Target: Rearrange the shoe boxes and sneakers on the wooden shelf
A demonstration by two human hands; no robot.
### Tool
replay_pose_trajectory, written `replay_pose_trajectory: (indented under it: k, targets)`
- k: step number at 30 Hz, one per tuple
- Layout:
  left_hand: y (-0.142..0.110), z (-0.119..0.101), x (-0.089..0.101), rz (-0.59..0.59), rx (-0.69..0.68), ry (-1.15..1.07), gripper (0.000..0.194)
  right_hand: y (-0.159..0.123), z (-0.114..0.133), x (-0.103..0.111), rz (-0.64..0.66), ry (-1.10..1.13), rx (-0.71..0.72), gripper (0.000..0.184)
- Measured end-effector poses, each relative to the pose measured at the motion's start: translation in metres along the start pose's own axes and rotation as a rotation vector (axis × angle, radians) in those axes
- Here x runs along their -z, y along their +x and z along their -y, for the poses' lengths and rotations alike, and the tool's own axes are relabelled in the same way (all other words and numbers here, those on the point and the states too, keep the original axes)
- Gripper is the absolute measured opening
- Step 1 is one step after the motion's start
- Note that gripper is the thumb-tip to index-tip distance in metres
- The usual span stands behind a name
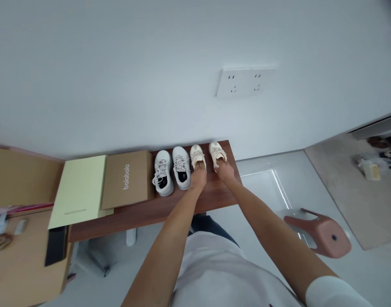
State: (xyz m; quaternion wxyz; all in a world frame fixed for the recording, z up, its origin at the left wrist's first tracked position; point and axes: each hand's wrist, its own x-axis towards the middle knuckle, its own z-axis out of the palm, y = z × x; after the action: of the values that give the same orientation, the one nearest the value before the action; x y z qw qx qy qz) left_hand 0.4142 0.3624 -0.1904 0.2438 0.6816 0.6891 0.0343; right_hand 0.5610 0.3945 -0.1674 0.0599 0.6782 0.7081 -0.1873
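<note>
Both arms are extended forward from the torso over a narrow wooden tabletop (pixel 221 195), and a small cream sneaker is gripped in each hand. The left forearm is slanted up and toward the right, with the left hand (pixel 199 178) brought to the heel of the left cream sneaker (pixel 196 152). The heel collar is pinched there, with fingertips dipped into the shoe's opening; the exact placing of each finger cannot be told, as part of it is hidden by the hand itself. The right forearm is angled up and toward the left, and the heel of the right cream sneaker (pixel 216 149) is pinched by the right hand (pixel 225 171) in much the same way, with a finger laid inside the collar.

Both cream sneakers are held near the tabletop's right end, toes pointed at the wall, with a gap left between them. Whether their soles are fully set on the wood cannot be told. Just left of them, two larger white lace-up sneakers (pixel 182 165) are stood side by side, toes also turned to the wall. Beyond these, a brown "balabala" shoebox (pixel 119 181) is placed beside a pale yellow box (pixel 79 183).
</note>
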Motion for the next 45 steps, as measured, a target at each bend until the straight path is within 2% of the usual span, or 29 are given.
replay_pose_trajectory:
  k: [7,16,22,28,31,34,37,40,43,45]
  targets:
    - [0.002,-0.004,0.003,0.093,0.028,0.006,0.056,0.006,0.005,-0.007,0.040,-0.036,-0.010,0.037]
    - [0.003,0.007,-0.007,0.130,0.039,-0.005,0.042,-0.001,-0.006,-0.031,0.047,0.093,-0.005,0.034]
    - [-0.004,0.005,-0.007,0.028,-0.027,0.041,0.041,-0.005,-0.010,-0.030,-0.031,0.144,0.118,0.034]
    - [-0.016,0.001,0.012,-0.052,-0.120,-0.006,0.040,-0.011,-0.008,-0.016,-0.165,0.156,0.165,0.029]
    - [-0.032,0.006,0.021,-0.074,-0.121,-0.040,0.039,-0.023,-0.011,-0.015,-0.205,0.238,0.199,0.031]
    - [-0.062,0.014,0.017,-0.019,-0.074,-0.080,0.036,-0.044,-0.018,-0.023,-0.201,0.317,0.184,0.032]
    - [-0.102,0.025,0.002,0.076,0.020,-0.097,0.033,-0.073,-0.025,-0.042,-0.133,0.368,0.155,0.031]
    - [-0.140,0.041,-0.014,0.209,0.152,-0.060,0.031,-0.105,-0.030,-0.067,-0.056,0.416,0.057,0.031]
    - [-0.163,0.062,-0.022,0.333,0.217,-0.067,0.033,-0.134,-0.034,-0.093,0.026,0.504,0.022,0.031]
    - [-0.170,0.075,-0.023,0.346,0.247,-0.107,0.031,-0.149,-0.036,-0.108,0.051,0.527,-0.017,0.032]
